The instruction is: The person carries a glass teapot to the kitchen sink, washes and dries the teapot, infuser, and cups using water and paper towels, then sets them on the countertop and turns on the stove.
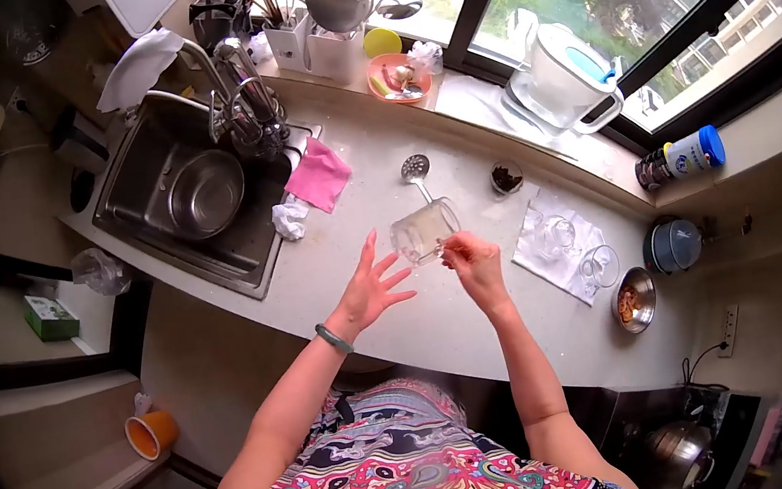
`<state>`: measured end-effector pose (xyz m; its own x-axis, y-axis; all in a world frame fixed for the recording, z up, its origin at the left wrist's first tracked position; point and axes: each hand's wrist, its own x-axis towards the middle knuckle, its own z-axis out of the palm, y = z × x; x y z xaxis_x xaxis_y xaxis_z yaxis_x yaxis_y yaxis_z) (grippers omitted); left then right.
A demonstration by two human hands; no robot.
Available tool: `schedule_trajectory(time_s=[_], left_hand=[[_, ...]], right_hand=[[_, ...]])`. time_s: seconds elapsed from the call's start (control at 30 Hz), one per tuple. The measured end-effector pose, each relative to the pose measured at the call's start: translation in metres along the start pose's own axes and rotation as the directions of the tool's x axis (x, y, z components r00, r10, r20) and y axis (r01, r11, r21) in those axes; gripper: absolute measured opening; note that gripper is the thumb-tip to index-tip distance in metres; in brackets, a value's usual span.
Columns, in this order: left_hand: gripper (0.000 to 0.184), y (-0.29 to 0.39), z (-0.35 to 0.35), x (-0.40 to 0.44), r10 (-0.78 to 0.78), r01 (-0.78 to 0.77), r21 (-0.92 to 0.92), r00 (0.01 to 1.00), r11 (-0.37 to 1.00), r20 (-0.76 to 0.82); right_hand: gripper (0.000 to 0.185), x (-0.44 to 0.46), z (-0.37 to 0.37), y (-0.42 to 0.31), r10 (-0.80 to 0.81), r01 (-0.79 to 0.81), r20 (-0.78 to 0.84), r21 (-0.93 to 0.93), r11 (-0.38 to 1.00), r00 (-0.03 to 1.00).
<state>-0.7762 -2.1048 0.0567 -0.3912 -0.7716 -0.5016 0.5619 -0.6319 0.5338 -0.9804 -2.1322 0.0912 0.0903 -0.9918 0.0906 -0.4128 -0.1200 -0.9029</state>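
Note:
My right hand [475,267] grips a clear glass mug [426,230] at its handle side, holding it tilted above the counter. Something pale shows through the glass, but I cannot tell what. To its left, my left hand [373,291] is spread with its fingers apart, near the mug and holding nothing. A green bangle [334,338] circles that wrist. Just beyond the mug lies a slotted spoon [416,170], its handle partly behind the glass. A small glass bowl of dark pieces [505,178] stands to the right of it.
A sink [260,282] with a metal pot [206,193] is at left, beside a pink cloth [318,175] and crumpled tissue [290,220]. Glassware sits on a white cloth [556,265] at right, near a steel bowl of food [635,300]. A water pitcher [563,77] stands on the windowsill.

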Motion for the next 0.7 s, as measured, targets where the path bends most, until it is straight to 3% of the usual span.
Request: schedule_trajectory(time_s=[0.07, 0.13, 0.2, 0.27, 0.33, 0.37, 0.4, 0.47, 0.53, 0.63, 0.7], left_hand=[[0.068, 0.017, -0.029, -0.006, 0.034, 0.013, -0.300, 0.988, 0.954, 0.150], [0.062, 0.021, -0.060, -0.010, 0.028, 0.017, -0.349, 0.992, 0.937, 0.123], [0.061, 0.025, -0.071, -0.020, 0.075, -0.067, -0.268, 0.997, 0.961, 0.022], [0.060, 0.027, -0.078, -0.020, 0.058, -0.052, -0.287, 0.998, 0.956, 0.010], [0.054, 0.026, -0.081, -0.019, 0.048, -0.056, -0.330, 0.998, 0.942, -0.031], [0.054, 0.027, -0.079, -0.019, 0.042, -0.049, -0.332, 0.999, 0.942, -0.027], [0.055, 0.028, -0.077, -0.017, 0.042, -0.048, -0.334, 0.999, 0.941, -0.025], [0.056, 0.026, -0.070, -0.011, 0.034, -0.046, -0.362, 0.999, 0.931, -0.040], [0.056, 0.024, -0.053, -0.005, 0.027, -0.033, -0.381, 0.999, 0.924, -0.021], [0.056, 0.009, -0.024, 0.010, 0.058, -0.076, -0.403, 0.997, 0.912, -0.057], [0.055, -0.002, -0.003, 0.018, 0.059, -0.103, -0.428, 0.992, 0.898, -0.114]], right_hand=[[0.009, -0.016, 0.055, -0.027, -0.042, 0.043, 0.024, -0.023, 0.999, 0.999], [0.010, -0.026, 0.090, -0.050, -0.086, 0.085, 0.082, 0.015, 0.996, 0.993], [0.017, -0.032, 0.109, -0.047, -0.181, 0.183, 0.088, -0.016, 0.983, 0.980], [0.026, -0.032, 0.095, -0.064, -0.188, 0.188, -0.001, 0.012, 0.982, 0.982], [0.030, -0.026, 0.050, -0.052, -0.023, 0.024, 0.018, -0.035, 0.999, 1.000], [0.026, -0.021, 0.020, -0.028, -0.009, 0.006, -0.038, -0.086, 0.996, 0.999], [0.022, -0.010, -0.013, -0.006, 0.157, -0.173, -0.161, -0.087, 0.981, 0.974], [0.024, 0.018, -0.101, 0.058, 0.053, -0.203, -0.436, -0.303, 0.931, 0.898], [0.032, 0.052, -0.195, 0.131, 0.055, -0.411, -0.639, -0.425, 0.807, 0.768], [0.055, 0.100, -0.294, 0.202, 0.042, -0.655, -0.786, -0.483, 0.581, 0.617], [0.057, 0.129, -0.334, 0.246, -0.038, -0.614, -0.770, -0.537, 0.579, 0.637]])
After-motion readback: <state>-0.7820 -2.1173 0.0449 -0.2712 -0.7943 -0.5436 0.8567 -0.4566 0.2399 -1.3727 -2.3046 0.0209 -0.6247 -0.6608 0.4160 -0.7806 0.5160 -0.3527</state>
